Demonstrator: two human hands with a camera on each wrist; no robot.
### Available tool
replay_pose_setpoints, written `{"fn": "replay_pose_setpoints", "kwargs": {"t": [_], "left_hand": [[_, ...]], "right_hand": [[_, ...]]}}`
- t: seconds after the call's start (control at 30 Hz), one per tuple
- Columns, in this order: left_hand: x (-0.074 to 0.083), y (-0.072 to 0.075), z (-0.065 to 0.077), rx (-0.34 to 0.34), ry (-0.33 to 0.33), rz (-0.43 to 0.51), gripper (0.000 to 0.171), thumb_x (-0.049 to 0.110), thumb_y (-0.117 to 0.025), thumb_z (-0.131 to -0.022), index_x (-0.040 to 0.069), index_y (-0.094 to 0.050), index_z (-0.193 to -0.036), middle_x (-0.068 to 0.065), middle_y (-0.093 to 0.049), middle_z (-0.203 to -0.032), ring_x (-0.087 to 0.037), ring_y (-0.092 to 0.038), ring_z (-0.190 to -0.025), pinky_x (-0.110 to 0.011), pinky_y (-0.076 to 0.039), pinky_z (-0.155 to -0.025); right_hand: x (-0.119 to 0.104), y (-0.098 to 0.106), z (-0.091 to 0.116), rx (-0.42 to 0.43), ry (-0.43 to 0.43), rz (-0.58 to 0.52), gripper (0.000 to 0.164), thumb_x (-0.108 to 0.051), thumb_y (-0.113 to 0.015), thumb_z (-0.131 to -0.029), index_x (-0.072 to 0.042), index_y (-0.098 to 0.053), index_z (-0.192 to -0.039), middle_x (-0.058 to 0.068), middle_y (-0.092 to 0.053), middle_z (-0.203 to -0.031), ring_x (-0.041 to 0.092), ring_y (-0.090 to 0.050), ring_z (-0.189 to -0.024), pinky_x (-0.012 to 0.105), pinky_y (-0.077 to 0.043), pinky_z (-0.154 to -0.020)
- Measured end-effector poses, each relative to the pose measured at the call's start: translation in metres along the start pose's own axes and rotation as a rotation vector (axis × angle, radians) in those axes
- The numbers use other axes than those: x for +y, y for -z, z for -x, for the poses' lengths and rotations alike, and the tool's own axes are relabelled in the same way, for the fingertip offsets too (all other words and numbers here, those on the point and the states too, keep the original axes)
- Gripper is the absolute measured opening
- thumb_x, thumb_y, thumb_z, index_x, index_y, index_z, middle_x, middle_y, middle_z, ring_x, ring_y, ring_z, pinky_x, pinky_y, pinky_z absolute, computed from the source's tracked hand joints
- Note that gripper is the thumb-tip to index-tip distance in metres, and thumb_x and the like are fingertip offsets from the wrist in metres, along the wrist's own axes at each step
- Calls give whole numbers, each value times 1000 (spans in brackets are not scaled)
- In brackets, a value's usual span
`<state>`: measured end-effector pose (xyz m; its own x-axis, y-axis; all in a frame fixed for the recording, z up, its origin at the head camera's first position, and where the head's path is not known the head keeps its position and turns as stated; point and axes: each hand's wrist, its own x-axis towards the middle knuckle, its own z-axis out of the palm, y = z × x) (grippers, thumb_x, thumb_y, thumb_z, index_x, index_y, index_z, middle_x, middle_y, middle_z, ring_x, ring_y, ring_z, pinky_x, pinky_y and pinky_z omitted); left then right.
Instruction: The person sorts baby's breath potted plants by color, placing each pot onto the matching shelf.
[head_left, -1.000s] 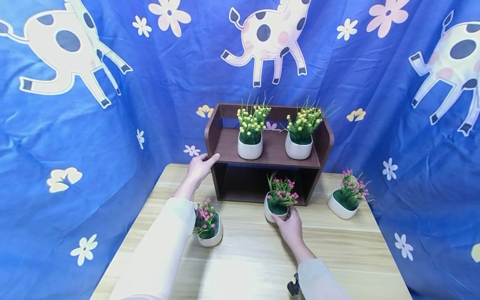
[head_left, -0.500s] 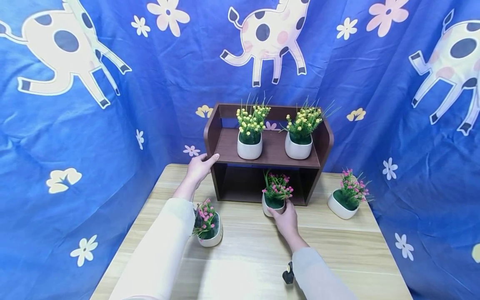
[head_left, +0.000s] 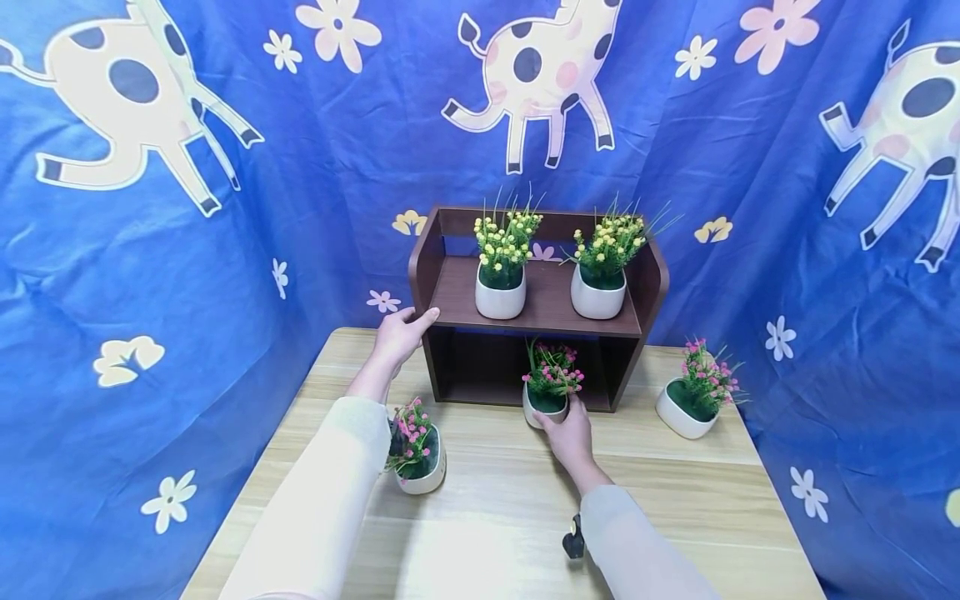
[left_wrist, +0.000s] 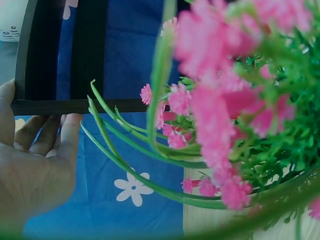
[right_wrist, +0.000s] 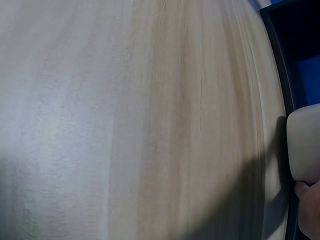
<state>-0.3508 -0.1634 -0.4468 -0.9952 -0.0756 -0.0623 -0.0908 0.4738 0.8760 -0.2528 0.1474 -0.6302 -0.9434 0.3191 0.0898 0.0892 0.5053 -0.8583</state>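
Observation:
My left hand [head_left: 397,337] holds the left side panel of a dark brown two-tier shelf [head_left: 465,310]; in the left wrist view, thumb and fingers lie on opposite sides of the board. At the front of the lower compartment, my right hand [head_left: 572,437] grips a white pot with pink flowers [head_left: 553,379] by its near right side. That pot stands upright, partly inside the opening. The right wrist view shows only a bit of the white pot [right_wrist: 305,145] and of the hand at its edge. Two yellow-flowered pots [head_left: 501,292] [head_left: 597,293] stand on the upper tier.
One pink-flowered pot [head_left: 420,467] stands on the wooden table [head_left: 495,508] below my left forearm. Another pink-flowered pot [head_left: 690,408] is right of the shelf. A blue patterned curtain [head_left: 360,150] surrounds the table.
My right hand has moved forward and slightly left, carrying the pink-flowered pot toward and into the lower compartment. The left hand stays on the shelf's side.

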Motion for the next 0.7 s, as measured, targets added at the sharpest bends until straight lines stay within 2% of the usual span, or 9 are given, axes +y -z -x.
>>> {"fn": "replay_pose_setpoints", "kwargs": {"t": [0.27, 0.7], "left_hand": [[-5, -1, -3, 0, 0, -3, 74, 68, -64, -87, 14, -60, -138, -18, -66, -128, -31, -67, -107, -45, -52, -100], [-4, -1, -3, 3, 3, 12, 70, 66, -66, -86, 16, -63, -134, -16, -69, -122, -29, -67, -106, -44, -54, -98]], "right_hand": [[-5, -2, -8, -13, 14, 52, 89, -41, -84, -79, -2, -42, -147, 24, -54, -139, 41, -54, -130, 54, -42, -113], [-12, -5, -19, -33, 25, 93, 86, -42, -83, -80, 1, -45, -144, 24, -53, -135, 40, -54, -127, 52, -44, -112]]}}
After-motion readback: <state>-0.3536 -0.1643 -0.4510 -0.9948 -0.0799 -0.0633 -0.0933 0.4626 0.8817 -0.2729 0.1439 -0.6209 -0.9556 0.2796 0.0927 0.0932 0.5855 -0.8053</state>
